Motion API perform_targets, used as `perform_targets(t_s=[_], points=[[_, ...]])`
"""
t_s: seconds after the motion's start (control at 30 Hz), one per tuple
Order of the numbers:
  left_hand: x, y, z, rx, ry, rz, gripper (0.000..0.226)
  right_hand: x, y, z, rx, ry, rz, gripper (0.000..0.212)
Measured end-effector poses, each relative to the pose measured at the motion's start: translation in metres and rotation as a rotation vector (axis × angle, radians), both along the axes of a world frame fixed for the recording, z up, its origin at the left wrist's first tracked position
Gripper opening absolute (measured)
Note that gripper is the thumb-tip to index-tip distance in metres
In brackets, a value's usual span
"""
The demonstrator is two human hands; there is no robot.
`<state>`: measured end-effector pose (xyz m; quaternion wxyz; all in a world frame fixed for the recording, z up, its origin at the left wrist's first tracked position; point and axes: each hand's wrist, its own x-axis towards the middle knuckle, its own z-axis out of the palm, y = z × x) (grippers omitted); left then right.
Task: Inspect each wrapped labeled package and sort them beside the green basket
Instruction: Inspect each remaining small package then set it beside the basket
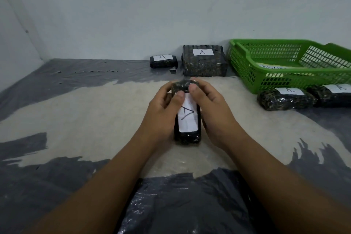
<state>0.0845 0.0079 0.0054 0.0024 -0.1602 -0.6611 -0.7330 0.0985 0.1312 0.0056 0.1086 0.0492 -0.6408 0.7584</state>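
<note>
A dark wrapped package (188, 135) with a white label marked "A" is held between both hands at the centre of the floor. My left hand (161, 112) grips its left side with the thumb on the label. My right hand (210, 110) grips its right side, thumb at the top end. The green basket (245, 66) stands at the right against the wall, with a white labeled item inside. Left of it sit a large package (204, 66) and a small package (163, 61), both marked "A". In front of the basket lie two more labeled packages (284, 99) (334, 95).
The floor is covered with grey plastic sheeting (57, 186) around a beige patch (95, 112). White walls close the back and left. A crumpled dark plastic sheet (180, 205) lies near me between my forearms.
</note>
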Motion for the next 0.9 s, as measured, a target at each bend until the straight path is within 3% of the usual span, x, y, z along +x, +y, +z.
perform_targets(t_s=[0.17, 0.3, 0.47, 0.53, 0.63, 0.77, 0.9], points=[[0.002, 0.004, 0.002, 0.04, 0.023, -0.025, 0.019, 0.004, 0.0, 0.001, 0.107, 0.06, -0.059, 0.015], [0.002, 0.003, 0.003, 0.013, 0.134, -0.01, 0.015, 0.008, -0.002, 0.004, 0.102, 0.095, -0.055, 0.023], [0.003, 0.002, 0.005, -0.033, 0.211, -0.005, 0.025, 0.007, 0.0, 0.008, 0.105, 0.134, -0.053, 0.015], [0.005, 0.002, 0.009, 0.017, 0.167, 0.026, 0.023, 0.005, 0.002, 0.006, 0.118, 0.112, -0.024, 0.025], [0.002, -0.002, 0.011, 0.056, 0.131, 0.116, 0.018, 0.004, 0.006, -0.003, 0.239, 0.025, 0.066, 0.06], [-0.006, -0.01, 0.007, 0.129, 0.132, 0.149, 0.025, 0.004, 0.005, -0.01, 0.36, 0.024, 0.056, 0.052], [-0.01, -0.011, 0.0, 0.047, 0.142, 0.17, 0.026, -0.001, 0.012, -0.013, 0.465, 0.054, -0.069, 0.052]])
